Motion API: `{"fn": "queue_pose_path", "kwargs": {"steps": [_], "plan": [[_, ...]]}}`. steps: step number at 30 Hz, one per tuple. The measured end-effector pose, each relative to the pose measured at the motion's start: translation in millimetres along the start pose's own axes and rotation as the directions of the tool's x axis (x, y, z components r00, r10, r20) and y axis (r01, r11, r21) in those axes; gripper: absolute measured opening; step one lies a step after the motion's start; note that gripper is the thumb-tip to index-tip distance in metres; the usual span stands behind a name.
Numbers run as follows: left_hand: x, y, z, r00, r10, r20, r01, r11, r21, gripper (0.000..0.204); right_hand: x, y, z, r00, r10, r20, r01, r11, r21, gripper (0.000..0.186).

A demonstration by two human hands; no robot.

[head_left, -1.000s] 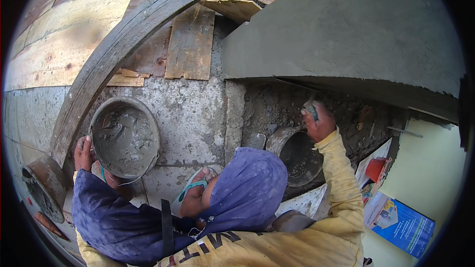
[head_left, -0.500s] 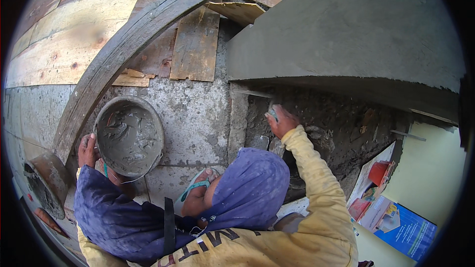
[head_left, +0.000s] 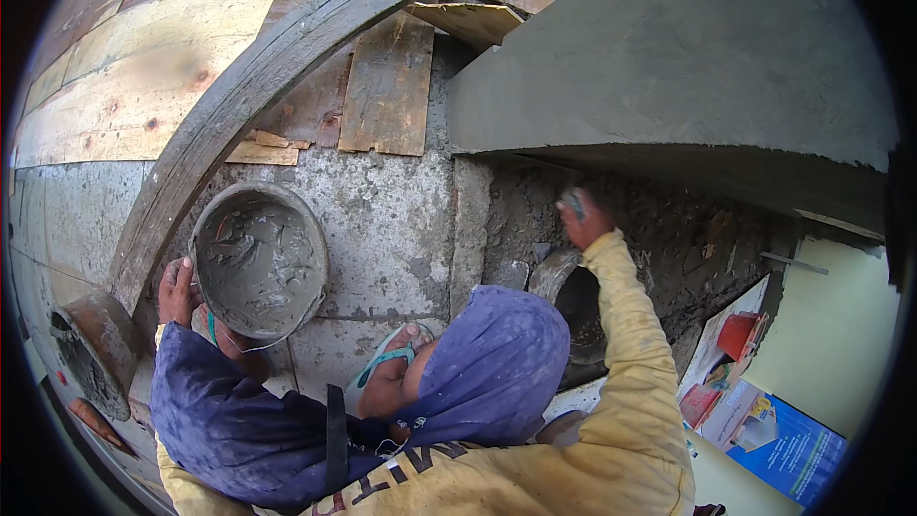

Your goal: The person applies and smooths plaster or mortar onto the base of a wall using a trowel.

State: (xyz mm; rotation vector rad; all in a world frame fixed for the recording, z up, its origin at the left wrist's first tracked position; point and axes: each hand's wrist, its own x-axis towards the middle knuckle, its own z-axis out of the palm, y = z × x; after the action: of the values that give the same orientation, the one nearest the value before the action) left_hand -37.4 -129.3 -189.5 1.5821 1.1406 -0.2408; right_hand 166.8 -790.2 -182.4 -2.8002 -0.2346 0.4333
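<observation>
A round bucket [head_left: 323, 250] of wet grey mortar [head_left: 263, 272] stands on the floor to my left. The fingers of my left hand [head_left: 176, 292] are closed on its left rim. My right hand [head_left: 585, 220], smeared by motion, reaches under the grey plastered slab [head_left: 688, 67]. It grips a trowel by its pale blue-green handle [head_left: 573, 200]; the blade barely shows against the dark, rough mortar [head_left: 521, 196] beneath the slab. Just below that hand, another round container [head_left: 546, 274] lies partly hidden by my knee and sleeve.
A long timber beam [head_left: 205, 124] crosses the left side, with plywood sheets [head_left: 143, 86] beyond it. A tipped, mortar-crusted bucket [head_left: 105, 349] lies at far left. On the right are a metal bar [head_left: 795, 262], red containers [head_left: 735, 334] and a blue printed board [head_left: 788, 449].
My right hand has moved right and slightly up with the trowel, exposing more of the container below it. My left hand stays at the bucket rim. The whole view has shifted slightly.
</observation>
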Motion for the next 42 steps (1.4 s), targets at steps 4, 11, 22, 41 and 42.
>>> {"fn": "queue_pose_path", "kwargs": {"steps": [4,11,22,41,42], "plan": [[3.0,-2.8,0.3,1.000,0.008,-0.018,-0.008,1.000,0.016,0.044,-17.4,7.5,-14.0,0.994,-0.012,-0.110,0.018,0.999,0.049,0.034],[12.6,-3.9,-4.7,1.000,-0.029,0.007,0.028,0.996,0.081,0.043,14.7,-44.2,50.7,0.997,-0.043,0.059,0.042,0.999,0.033,0.037],[14.4,-13.1,-7.5,1.000,-0.012,0.018,0.010,0.994,0.113,0.044,26.8,-24.8,50.5,0.994,-0.009,0.111,-0.008,0.989,0.149,0.048],[18.9,-12.6,-3.8,0.999,-0.043,0.021,0.041,0.993,0.109,0.045,5.3,6.9,4.8,0.971,0.114,0.209,-0.070,0.976,-0.207,0.044],[19.4,-12.4,-3.3,0.999,-0.027,0.031,0.023,0.993,0.115,0.045,9.3,-2.8,16.2,0.976,0.095,0.197,-0.057,0.980,-0.189,0.044]]}}
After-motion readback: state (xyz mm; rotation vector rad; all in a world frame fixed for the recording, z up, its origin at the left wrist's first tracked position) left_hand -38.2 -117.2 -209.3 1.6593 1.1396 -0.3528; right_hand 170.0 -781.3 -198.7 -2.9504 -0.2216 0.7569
